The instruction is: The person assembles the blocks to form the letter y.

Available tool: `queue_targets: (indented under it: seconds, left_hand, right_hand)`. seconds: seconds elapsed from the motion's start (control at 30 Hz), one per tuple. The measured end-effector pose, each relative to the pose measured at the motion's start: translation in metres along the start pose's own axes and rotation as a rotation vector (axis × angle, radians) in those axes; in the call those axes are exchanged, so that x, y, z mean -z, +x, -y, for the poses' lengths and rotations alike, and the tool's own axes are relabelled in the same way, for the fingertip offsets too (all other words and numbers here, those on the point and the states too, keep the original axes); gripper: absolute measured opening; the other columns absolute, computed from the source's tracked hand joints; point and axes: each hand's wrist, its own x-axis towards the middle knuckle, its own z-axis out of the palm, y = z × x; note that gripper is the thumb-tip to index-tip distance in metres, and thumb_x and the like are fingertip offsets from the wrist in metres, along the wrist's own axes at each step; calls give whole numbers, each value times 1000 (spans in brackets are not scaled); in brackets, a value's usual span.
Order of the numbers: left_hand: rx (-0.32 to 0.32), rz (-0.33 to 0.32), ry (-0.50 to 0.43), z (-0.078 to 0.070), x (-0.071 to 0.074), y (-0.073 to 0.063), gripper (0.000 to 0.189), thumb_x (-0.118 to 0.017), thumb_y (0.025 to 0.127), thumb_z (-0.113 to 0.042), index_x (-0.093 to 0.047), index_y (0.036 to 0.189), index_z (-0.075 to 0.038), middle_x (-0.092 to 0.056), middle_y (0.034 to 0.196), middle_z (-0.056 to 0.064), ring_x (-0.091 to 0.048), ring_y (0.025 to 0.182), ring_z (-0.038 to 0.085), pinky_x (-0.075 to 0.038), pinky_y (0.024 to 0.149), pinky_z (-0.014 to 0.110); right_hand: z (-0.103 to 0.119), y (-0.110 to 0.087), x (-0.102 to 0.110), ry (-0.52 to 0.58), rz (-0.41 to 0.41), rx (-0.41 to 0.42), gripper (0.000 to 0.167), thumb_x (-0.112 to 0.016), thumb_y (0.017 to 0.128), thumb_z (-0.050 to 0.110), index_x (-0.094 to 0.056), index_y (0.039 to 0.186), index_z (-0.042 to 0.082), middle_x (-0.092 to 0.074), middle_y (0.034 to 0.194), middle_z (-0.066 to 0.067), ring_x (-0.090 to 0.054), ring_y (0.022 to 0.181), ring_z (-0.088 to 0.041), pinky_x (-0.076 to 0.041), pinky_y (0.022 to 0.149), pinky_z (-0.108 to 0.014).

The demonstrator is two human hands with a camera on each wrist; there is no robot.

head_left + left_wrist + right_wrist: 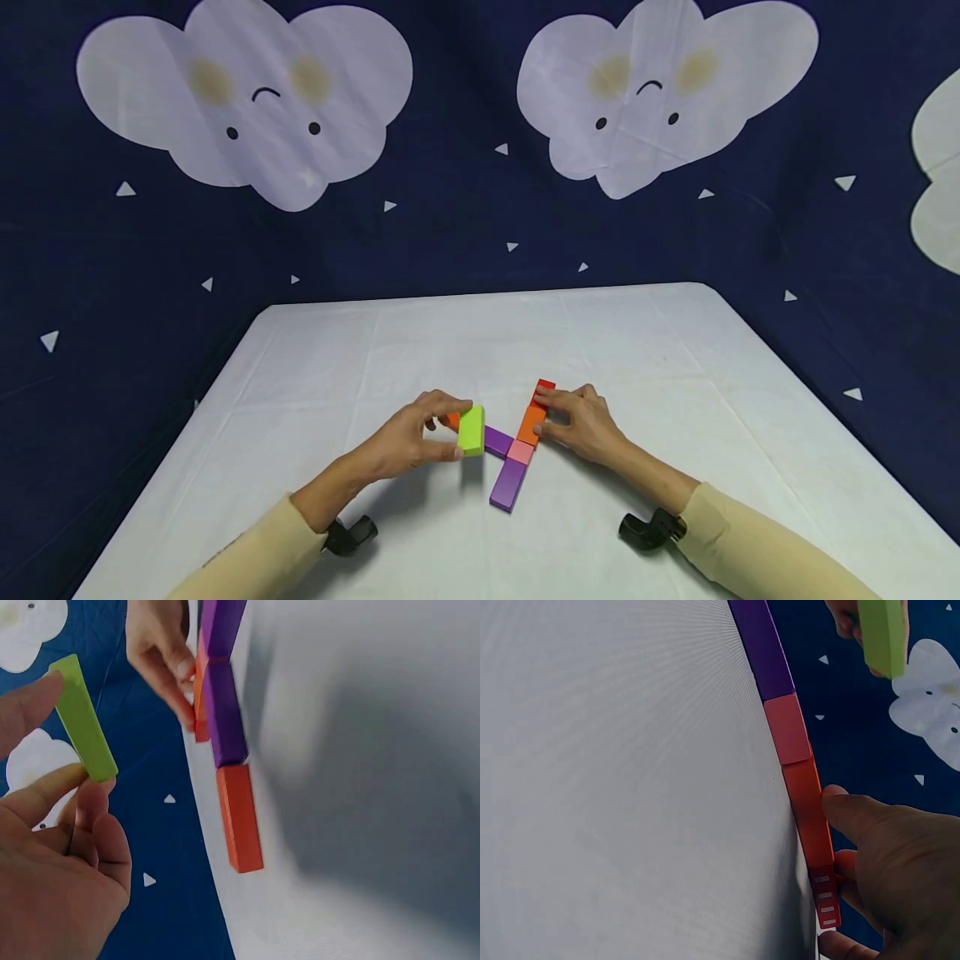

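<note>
My left hand (pixel 408 433) pinches a lime green block (pixel 472 431) between thumb and fingertips, held up over the table. Below it lies a branching row of blocks. An orange block (pixel 240 817) and a purple block (pixel 497 442) form one arm, meeting a pink block (pixel 519 451). Another purple block (pixel 509 485) extends from the pink one toward me. On the far side, an orange block (pixel 808 810) and a red block (pixel 824 896) continue the line. My right hand (pixel 588 423) rests along these two, thumb by the orange block, fingertips at the red one.
A white cloth covers the table (pixel 637 350). Behind it hangs a dark blue curtain (pixel 450 242) printed with white clouds and small triangles. A black wrist camera (pixel 351 536) sits on the left wrist and another black camera (pixel 651 531) on the right.
</note>
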Motion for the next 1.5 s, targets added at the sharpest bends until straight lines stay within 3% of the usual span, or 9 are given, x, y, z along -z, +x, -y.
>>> queue_targets:
  seconds: [0.37, 0.43, 0.53, 0.6, 0.67, 0.77, 0.9, 1.2, 1.5]
  left_hand:
    - [3, 151, 22, 4, -20, -27, 59, -76, 77, -31, -55, 131, -25, -56, 125, -11, -49, 101, 12, -42, 84, 30]
    - [-16, 179, 18, 7, -24, -32, 58, -76, 77, -32, -55, 131, -27, -56, 127, -12, -48, 101, 11, -42, 87, 31]
    - [-66, 215, 37, 10, -29, -38, 56, -76, 77, -29, -55, 130, -27, -55, 128, -13, -47, 102, 8, -36, 104, 40]
    - [-112, 238, 70, 10, -32, -42, 57, -76, 78, -25, -54, 130, -25, -55, 130, -13, -46, 105, 7, -34, 106, 39]
    - [-154, 260, 102, 10, -34, -44, 56, -75, 78, -22, -54, 130, -24, -55, 131, -12, -44, 107, 5, -34, 106, 36]
    - [-178, 294, 128, 9, -36, -46, 56, -74, 78, -22, -54, 131, -23, -54, 132, -11, -41, 106, 3, -38, 91, 22]
    - [-167, 331, 124, 10, -39, -47, 56, -74, 79, -24, -54, 131, -24, -54, 133, -13, -39, 106, 0, -37, 91, 21]
    - [-236, 330, 270, 11, -44, -47, 54, -72, 80, -27, -55, 130, -24, -53, 132, -11, -39, 107, 2, -35, 94, 24]
    - [-202, 317, 284, 10, -43, -47, 52, -73, 80, -29, -56, 130, -28, -49, 121, -11, -37, 108, 3, -37, 93, 24]
  right_hand:
    - [2, 2, 1, -18, 11, -4, 50, -76, 75, 39, -66, 121, 23, -64, 126, -2, -44, 90, -16, -28, 77, -32]
    - [1, 3, 1, -17, 11, 0, 50, -76, 75, 39, -66, 121, 23, -64, 126, -2, -44, 90, -16, -28, 78, -32]
    - [1, 2, 1, -16, 8, 1, 50, -76, 75, 39, -66, 121, 23, -64, 126, -2, -44, 90, -16, -29, 78, -32]
    - [1, 2, 1, -18, 2, 3, 50, -76, 74, 39, -66, 120, 23, -64, 126, -2, -44, 89, -16, -29, 78, -32]
    - [1, 2, 1, -23, -5, 4, 50, -77, 74, 39, -66, 120, 23, -64, 126, -2, -44, 89, -16, -30, 78, -32]
    - [0, 1, 0, -24, -13, 9, 50, -77, 74, 39, -66, 120, 22, -64, 125, -2, -45, 88, -16, -30, 78, -33]
    - [-1, 1, 0, -16, -15, 13, 50, -76, 74, 39, -66, 120, 22, -64, 126, -3, -45, 88, -15, -30, 77, -32]
    - [0, 1, 0, -21, -13, 21, 50, -76, 74, 38, -66, 120, 20, -64, 125, -4, -45, 88, -16, -30, 77, -32]
    - [1, 0, 2, -18, -6, 11, 51, -77, 74, 38, -66, 120, 21, -64, 126, -4, -44, 87, -16, -30, 77, -32]
